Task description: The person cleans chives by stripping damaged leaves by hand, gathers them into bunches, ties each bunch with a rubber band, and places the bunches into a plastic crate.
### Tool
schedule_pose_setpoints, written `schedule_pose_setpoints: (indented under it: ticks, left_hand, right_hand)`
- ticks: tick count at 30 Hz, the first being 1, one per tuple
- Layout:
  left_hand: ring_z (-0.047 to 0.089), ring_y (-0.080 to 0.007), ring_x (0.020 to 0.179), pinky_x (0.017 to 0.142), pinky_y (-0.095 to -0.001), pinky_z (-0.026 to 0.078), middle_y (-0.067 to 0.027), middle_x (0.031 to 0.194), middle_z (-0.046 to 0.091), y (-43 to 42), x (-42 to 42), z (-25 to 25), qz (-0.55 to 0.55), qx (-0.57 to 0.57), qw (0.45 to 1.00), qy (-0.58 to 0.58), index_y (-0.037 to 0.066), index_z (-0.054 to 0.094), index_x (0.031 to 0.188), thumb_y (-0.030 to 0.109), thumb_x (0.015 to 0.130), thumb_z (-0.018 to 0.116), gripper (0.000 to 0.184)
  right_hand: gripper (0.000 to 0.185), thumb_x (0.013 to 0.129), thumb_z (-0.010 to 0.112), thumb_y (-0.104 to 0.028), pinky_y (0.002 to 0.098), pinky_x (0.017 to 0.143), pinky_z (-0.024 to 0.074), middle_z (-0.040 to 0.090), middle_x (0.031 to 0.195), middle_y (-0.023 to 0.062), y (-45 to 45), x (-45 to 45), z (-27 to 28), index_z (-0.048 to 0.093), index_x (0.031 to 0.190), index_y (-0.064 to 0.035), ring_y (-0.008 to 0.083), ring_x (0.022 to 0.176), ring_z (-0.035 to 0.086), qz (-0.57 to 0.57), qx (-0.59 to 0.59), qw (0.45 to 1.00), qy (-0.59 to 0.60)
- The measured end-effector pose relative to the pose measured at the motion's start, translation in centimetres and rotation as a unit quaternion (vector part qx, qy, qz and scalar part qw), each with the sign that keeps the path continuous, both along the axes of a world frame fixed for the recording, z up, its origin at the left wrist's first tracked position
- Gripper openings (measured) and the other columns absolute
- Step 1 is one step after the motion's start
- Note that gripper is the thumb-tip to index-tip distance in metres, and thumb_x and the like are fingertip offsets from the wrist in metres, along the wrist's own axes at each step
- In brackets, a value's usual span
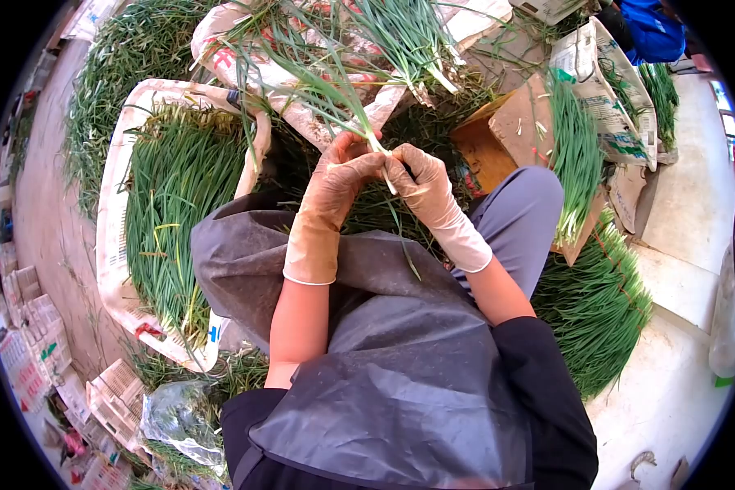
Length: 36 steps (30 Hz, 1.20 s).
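Observation:
A small bunch of garlic chives (349,100) is gripped in my left hand (335,181), its pale stem ends between the two hands and the green leaves fanning up and left. My right hand (423,184) pinches at the white stem end, fingers touching the left fingertips; a loose leaf hangs below. Both hands wear thin whitish gloves, the left one stained brown. Just beyond them, a white sack with red print (306,114) carries more loose chives (404,41), their white ends pointing right.
Left of my knees stands a white plastic crate (110,237) packed with chives. A heap of greens (110,106) lies behind it. To the right are a cardboard box (514,122), chive bundles (576,155), a tied green bundle (600,306) and a tipped white crate (604,90).

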<state>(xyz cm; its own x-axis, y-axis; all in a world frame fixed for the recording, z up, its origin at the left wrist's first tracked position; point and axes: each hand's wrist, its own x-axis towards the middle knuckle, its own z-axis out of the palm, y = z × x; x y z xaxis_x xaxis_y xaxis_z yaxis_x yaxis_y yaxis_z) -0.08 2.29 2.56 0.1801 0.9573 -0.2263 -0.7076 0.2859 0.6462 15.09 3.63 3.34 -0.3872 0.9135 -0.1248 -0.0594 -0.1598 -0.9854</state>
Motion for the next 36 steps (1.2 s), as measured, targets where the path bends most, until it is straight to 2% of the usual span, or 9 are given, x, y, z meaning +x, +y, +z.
schedule_pose_setpoints:
  ticks: [7,13,14,18,19,22,25,27,36]
  left_hand:
    - [0.058,-0.0127,0.076,0.070,-0.0257,0.047,-0.0040,0.087,0.058,-0.1,0.4,-1.2,-0.043,-0.040,0.996,0.060,0.001,0.048,0.114,0.001,0.076,0.060,0.040]
    - [0.041,-0.0074,0.050,0.045,-0.0204,0.035,-0.0009,0.070,0.050,0.1,0.5,-4.5,0.055,-0.154,0.919,0.358,0.003,0.059,0.099,-0.005,0.076,0.042,0.030]
    - [0.035,-0.0056,0.044,0.038,-0.0194,0.026,0.0001,0.065,0.048,0.5,-0.3,-4.4,0.065,-0.213,0.954,0.200,0.000,0.059,0.097,-0.006,0.076,0.037,0.031]
    - [0.030,-0.0040,0.042,0.037,-0.0182,0.020,0.0031,0.060,0.044,1.6,-2.8,-1.7,0.216,-0.242,0.942,0.092,0.000,0.060,0.097,0.011,0.087,0.051,0.018]
    - [0.029,-0.0039,0.042,0.036,-0.0186,0.019,0.0036,0.059,0.043,1.5,-3.7,-0.7,0.268,-0.216,0.936,0.078,0.001,0.060,0.097,0.017,0.088,0.053,0.019]
    - [0.027,-0.0036,0.041,0.036,-0.0196,0.018,0.0043,0.055,0.043,1.0,-6.0,1.0,0.378,-0.077,0.922,0.032,0.004,0.056,0.103,0.021,0.090,0.052,0.021]
    - [0.027,-0.0041,0.040,0.036,-0.0202,0.019,0.0056,0.051,0.040,1.0,-6.4,1.1,0.394,-0.022,0.918,0.039,0.006,0.052,0.109,0.023,0.091,0.052,0.025]
    - [0.027,-0.0049,0.040,0.037,-0.0208,0.019,0.0051,0.051,0.038,1.3,-5.5,0.7,0.281,-0.057,0.958,0.001,0.006,0.053,0.108,0.024,0.090,0.053,0.025]
    - [0.027,-0.0033,0.040,0.037,-0.0204,0.017,-0.0017,0.065,0.056,1.6,-0.8,-2.1,0.189,-0.206,0.960,-0.032,0.001,0.060,0.098,0.022,0.084,0.063,0.026]
  right_hand:
    - [0.012,0.087,0.057,-0.010,0.0240,0.049,0.0436,0.056,0.065,0.0019,0.6,0.8,0.4,0.055,0.079,-0.0004,0.0089,0.055,0.055,0.040,0.243,0.942,-0.226]
    - [0.037,0.089,0.053,-0.034,0.0225,0.040,0.0284,0.043,0.052,-0.0012,3.3,2.5,7.9,0.043,0.060,-0.0133,0.0090,0.041,0.038,-0.271,-0.069,0.943,0.183]
    - [0.035,0.087,0.054,-0.033,0.0224,0.040,0.0332,0.042,0.051,-0.0011,4.5,5.6,7.7,0.040,0.061,-0.0148,0.0101,0.041,0.039,-0.203,-0.047,0.925,0.317]
    - [0.029,0.084,0.059,-0.029,0.0189,0.047,0.0438,0.058,0.065,0.0026,2.0,7.6,8.1,0.059,0.091,-0.0006,0.0062,0.050,0.052,-0.128,0.003,0.992,-0.006]
    - [0.026,0.083,0.060,-0.027,0.0212,0.051,0.0466,0.060,0.069,0.0048,2.3,7.4,8.6,0.060,0.090,-0.0025,0.0084,0.059,0.057,0.115,-0.080,0.982,-0.128]
    - [0.030,0.083,0.055,-0.031,0.0393,0.065,0.0492,0.064,0.082,0.0137,1.8,5.8,-2.7,0.063,0.093,-0.0040,0.0292,0.072,0.063,0.393,0.059,0.540,-0.742]
    - [0.027,0.081,0.057,-0.030,0.0384,0.073,0.0493,0.064,0.091,0.0152,5.3,2.9,0.6,0.062,0.089,-0.0053,0.0279,0.089,0.063,0.030,0.201,0.793,-0.574]
    - [0.027,0.082,0.059,-0.031,0.0392,0.071,0.0493,0.065,0.084,0.0153,7.8,0.0,1.1,0.060,0.087,-0.0046,0.0293,0.085,0.063,-0.111,0.338,0.634,-0.687]
    - [0.010,0.080,0.060,-0.020,0.0384,0.050,0.0452,0.058,0.065,0.0129,4.2,-0.2,-1.6,0.059,0.080,-0.0104,0.0310,0.060,0.059,-0.107,0.343,0.855,-0.375]
